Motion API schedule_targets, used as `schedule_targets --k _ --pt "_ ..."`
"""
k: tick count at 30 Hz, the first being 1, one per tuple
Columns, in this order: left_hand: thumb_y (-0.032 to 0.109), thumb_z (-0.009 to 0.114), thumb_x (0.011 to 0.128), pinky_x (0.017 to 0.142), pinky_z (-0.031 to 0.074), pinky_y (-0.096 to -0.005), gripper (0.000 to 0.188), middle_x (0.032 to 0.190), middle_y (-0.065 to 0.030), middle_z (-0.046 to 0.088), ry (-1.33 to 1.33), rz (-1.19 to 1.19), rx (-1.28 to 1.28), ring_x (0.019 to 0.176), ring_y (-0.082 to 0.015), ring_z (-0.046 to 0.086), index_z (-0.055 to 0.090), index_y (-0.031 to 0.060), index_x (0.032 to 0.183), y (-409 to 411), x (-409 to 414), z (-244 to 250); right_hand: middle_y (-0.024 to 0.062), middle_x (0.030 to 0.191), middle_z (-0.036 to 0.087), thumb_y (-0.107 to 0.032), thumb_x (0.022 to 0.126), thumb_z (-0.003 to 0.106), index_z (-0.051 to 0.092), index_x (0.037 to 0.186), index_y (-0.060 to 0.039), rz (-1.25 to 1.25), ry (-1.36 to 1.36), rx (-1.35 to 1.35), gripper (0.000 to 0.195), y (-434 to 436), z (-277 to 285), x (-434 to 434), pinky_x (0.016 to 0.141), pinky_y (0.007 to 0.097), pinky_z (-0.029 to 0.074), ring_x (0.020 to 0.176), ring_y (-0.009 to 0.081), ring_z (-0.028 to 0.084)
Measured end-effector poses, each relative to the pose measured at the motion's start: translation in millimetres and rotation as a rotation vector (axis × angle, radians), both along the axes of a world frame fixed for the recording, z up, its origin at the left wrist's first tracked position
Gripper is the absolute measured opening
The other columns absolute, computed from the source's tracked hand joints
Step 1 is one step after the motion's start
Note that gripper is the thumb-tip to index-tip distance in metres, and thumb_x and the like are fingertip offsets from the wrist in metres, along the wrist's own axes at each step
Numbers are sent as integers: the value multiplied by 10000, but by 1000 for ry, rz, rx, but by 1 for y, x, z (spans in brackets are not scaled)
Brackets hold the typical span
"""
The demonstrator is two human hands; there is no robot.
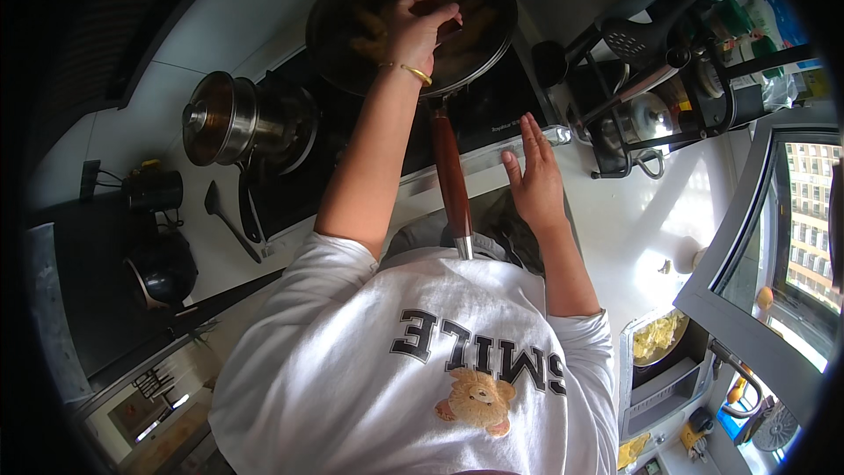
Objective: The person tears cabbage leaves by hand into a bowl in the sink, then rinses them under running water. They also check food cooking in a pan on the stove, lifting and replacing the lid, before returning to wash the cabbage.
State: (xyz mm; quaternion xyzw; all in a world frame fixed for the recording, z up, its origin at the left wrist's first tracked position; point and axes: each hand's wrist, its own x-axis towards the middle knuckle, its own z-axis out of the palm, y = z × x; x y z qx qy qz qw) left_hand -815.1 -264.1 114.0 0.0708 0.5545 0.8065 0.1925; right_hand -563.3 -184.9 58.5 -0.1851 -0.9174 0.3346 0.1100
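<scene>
A large pan (343, 72) on the black glass cooktop (484, 119) has a see-through lid (488, 46) over it, with blurred yellowish food beneath. My left hand (419, 30), with a gold bangle at the wrist, is over the lid, its fingers curled around the dark handle at the middle. The pan's reddish-brown wooden handle (452, 175) points towards my body. To the right of that handle, my right hand (537, 178) is held near the cooktop's front edge, empty, fingers straight and thumb apart.
A steel pot with a lid (224, 119) stands on the cooktop's left, beside a black spatula (231, 221). At right are a black rack (659, 138) with a slotted ladle (636, 39), an opened window (738, 264) and a pan of pale chopped food (659, 340).
</scene>
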Motion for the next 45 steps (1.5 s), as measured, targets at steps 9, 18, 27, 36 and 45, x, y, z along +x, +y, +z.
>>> schedule_targets --k 9,18,27,36,45 --pt "-34 722 760 753 545 -345 423 941 -106 610 -29 4 23 792 -226 654 490 35 1107 8 3 1 135 1448 390 -339 940 543 343 1429 -65 40 16 -19 595 -3 -6 -3 1037 400 395 1288 338 422" --pt "-63 685 777 692 567 -340 408 877 -139 622 -19 -3 82 714 -224 649 453 2 1106 10 -2 0 142 1452 385 -343 941 537 349 1424 -55 59 17 -17 594 -3 0 -5 1045 403 384 1302 342 405" --pt "241 612 925 902 520 -369 569 1291 -133 464 -21 -283 -141 1013 -282 624 327 100 1398 -48 24 22 168 1377 455 -397 977 478 360 1415 -29 68 54 -1011 584 -16 12 3 930 377 483 1147 283 553" --pt "118 561 939 624 430 -191 213 865 -16 588 173 37 -144 715 -65 538 542 64 1144 -135 100 -25 38 871 527 -209 906 644 418 1236 -54 41 -180 -1838 429 -75 48 -12 487 253 450 591 111 523" --pt "114 559 945 697 439 -204 175 864 0 571 109 116 -84 771 -67 522 572 65 1112 -171 126 -91 6 643 448 -75 874 605 436 1204 -13 -17 -147 -1587 376 -77 51 -15 366 219 329 437 74 387"
